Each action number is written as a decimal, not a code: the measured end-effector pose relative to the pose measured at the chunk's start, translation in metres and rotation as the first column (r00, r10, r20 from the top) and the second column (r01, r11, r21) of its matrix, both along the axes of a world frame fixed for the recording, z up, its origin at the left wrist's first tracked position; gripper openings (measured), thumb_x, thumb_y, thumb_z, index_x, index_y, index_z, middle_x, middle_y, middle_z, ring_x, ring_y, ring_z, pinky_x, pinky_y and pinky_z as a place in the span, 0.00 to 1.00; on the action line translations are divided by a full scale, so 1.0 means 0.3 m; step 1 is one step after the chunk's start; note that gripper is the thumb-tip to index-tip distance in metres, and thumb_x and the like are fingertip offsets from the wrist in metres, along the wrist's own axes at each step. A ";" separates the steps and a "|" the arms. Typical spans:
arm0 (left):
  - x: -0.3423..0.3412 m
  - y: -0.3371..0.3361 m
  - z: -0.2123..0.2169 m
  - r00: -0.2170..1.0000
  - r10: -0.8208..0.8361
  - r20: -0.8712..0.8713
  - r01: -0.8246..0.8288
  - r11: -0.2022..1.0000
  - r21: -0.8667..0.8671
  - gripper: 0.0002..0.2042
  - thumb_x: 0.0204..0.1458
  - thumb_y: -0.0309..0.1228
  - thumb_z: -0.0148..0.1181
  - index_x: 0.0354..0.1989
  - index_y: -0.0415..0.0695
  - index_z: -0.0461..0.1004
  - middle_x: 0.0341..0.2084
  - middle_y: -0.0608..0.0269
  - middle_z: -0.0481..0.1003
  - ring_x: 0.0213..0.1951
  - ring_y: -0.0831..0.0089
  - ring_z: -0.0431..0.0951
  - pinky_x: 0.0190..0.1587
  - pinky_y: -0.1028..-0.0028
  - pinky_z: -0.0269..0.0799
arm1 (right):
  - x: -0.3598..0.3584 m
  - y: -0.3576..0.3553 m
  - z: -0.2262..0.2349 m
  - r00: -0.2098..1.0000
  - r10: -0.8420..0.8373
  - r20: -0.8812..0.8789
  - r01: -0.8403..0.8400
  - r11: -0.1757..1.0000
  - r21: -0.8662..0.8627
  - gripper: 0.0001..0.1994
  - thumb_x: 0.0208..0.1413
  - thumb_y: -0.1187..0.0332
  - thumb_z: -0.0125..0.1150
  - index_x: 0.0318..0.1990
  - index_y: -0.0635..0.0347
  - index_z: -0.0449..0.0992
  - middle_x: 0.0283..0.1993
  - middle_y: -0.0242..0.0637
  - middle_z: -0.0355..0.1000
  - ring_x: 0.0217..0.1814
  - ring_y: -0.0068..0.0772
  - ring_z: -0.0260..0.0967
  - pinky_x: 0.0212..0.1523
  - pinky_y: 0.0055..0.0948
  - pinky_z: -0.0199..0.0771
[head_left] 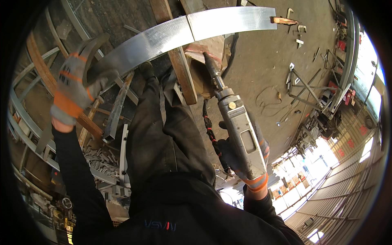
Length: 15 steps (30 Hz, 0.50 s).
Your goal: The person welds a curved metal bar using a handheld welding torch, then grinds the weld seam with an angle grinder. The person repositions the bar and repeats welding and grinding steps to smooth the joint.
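Note:
A bright curved metal strip (pixel 163 41) arcs across the top, with a thin cross seam in its middle. My left hand (pixel 77 77), in a grey and orange glove, is at the strip's left end, with its fingers on the far side and thumb on the near side. Gripped in my right hand (pixel 263 153), also gloved, is a grey welding gun (pixel 241 126). Its dark nozzle points up and left, below the strip and apart from it. The tool body partly hides the right fingers.
Brown metal bars (pixel 183 75) support the strip from below. On the left stand curved metal frames (pixel 30 134) and a pile of small metal pieces (pixel 102 163). A black and red cable (pixel 210 132) hangs beside my legs. Clamps (pixel 301 29) and a metal frame (pixel 306 87) lie on the floor at right.

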<state>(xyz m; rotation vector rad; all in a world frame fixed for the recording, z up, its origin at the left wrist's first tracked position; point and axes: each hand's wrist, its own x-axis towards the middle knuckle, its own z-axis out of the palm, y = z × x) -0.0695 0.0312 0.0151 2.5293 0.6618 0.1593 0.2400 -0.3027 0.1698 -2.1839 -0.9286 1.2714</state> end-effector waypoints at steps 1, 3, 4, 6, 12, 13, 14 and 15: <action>0.000 -0.030 0.002 0.994 0.036 -0.104 -0.037 0.999 -0.007 0.42 0.57 0.39 0.80 0.79 0.43 0.69 0.71 0.46 0.75 0.68 0.43 0.78 0.71 0.51 0.75 | -0.012 -0.001 -0.003 0.994 -0.110 -0.014 0.110 0.994 -0.012 0.26 0.57 0.73 0.82 0.63 0.62 0.83 0.59 0.46 0.84 0.50 0.50 0.88 0.50 0.37 0.86; 0.004 -0.093 0.000 0.974 0.098 -0.206 -0.091 0.995 0.042 0.46 0.51 0.40 0.84 0.79 0.44 0.69 0.72 0.44 0.74 0.67 0.39 0.77 0.71 0.48 0.75 | -0.018 -0.006 0.007 0.991 -0.131 0.000 0.131 0.991 -0.037 0.26 0.56 0.75 0.82 0.62 0.61 0.83 0.56 0.44 0.85 0.50 0.48 0.88 0.49 0.36 0.86; 0.014 -0.109 -0.010 0.930 0.143 -0.339 -0.128 0.990 0.067 0.48 0.48 0.40 0.86 0.79 0.44 0.68 0.71 0.42 0.75 0.66 0.39 0.78 0.70 0.49 0.76 | -0.016 -0.007 0.015 0.990 -0.141 0.007 0.141 0.989 -0.044 0.25 0.55 0.76 0.82 0.62 0.61 0.84 0.55 0.44 0.85 0.49 0.47 0.88 0.49 0.36 0.87; 0.016 -0.107 -0.013 0.951 0.137 -0.277 -0.161 0.985 -0.067 0.47 0.49 0.41 0.86 0.79 0.43 0.68 0.70 0.41 0.76 0.66 0.39 0.78 0.71 0.51 0.75 | -0.008 -0.008 0.032 0.987 -0.158 0.026 0.160 0.986 -0.054 0.25 0.55 0.77 0.82 0.61 0.61 0.84 0.53 0.42 0.86 0.49 0.45 0.88 0.49 0.35 0.87; -0.014 0.024 -0.021 0.984 0.003 -0.176 -0.085 0.881 -0.465 0.36 0.63 0.44 0.78 0.76 0.41 0.73 0.65 0.48 0.82 0.67 0.54 0.82 0.70 0.60 0.77 | 0.008 0.008 0.052 0.983 -0.181 0.039 0.182 0.982 -0.052 0.25 0.55 0.77 0.82 0.61 0.61 0.84 0.53 0.42 0.86 0.49 0.45 0.88 0.49 0.35 0.87; -0.017 0.037 -0.034 0.975 0.018 -0.220 -0.148 0.793 -0.590 0.35 0.65 0.43 0.77 0.77 0.41 0.73 0.66 0.49 0.81 0.68 0.55 0.82 0.71 0.60 0.76 | 0.007 0.012 0.053 0.983 -0.179 0.031 0.181 0.982 -0.053 0.25 0.55 0.77 0.82 0.61 0.61 0.84 0.53 0.42 0.86 0.49 0.45 0.88 0.49 0.35 0.87; -0.020 0.056 -0.050 0.979 0.045 -0.197 -0.169 0.716 -0.677 0.35 0.66 0.42 0.76 0.78 0.41 0.72 0.67 0.50 0.81 0.69 0.57 0.81 0.72 0.60 0.76 | 0.008 0.017 0.052 0.983 -0.179 0.027 0.180 0.982 -0.052 0.25 0.55 0.77 0.82 0.61 0.61 0.84 0.53 0.42 0.86 0.49 0.45 0.88 0.49 0.35 0.87; -0.017 0.071 -0.073 0.976 0.084 -0.202 -0.210 0.620 -0.756 0.34 0.67 0.41 0.74 0.78 0.41 0.72 0.68 0.51 0.80 0.69 0.58 0.81 0.73 0.61 0.75 | 0.009 0.022 0.051 0.984 -0.177 0.015 0.177 0.983 -0.052 0.25 0.55 0.77 0.82 0.61 0.61 0.84 0.53 0.42 0.86 0.49 0.45 0.88 0.49 0.35 0.86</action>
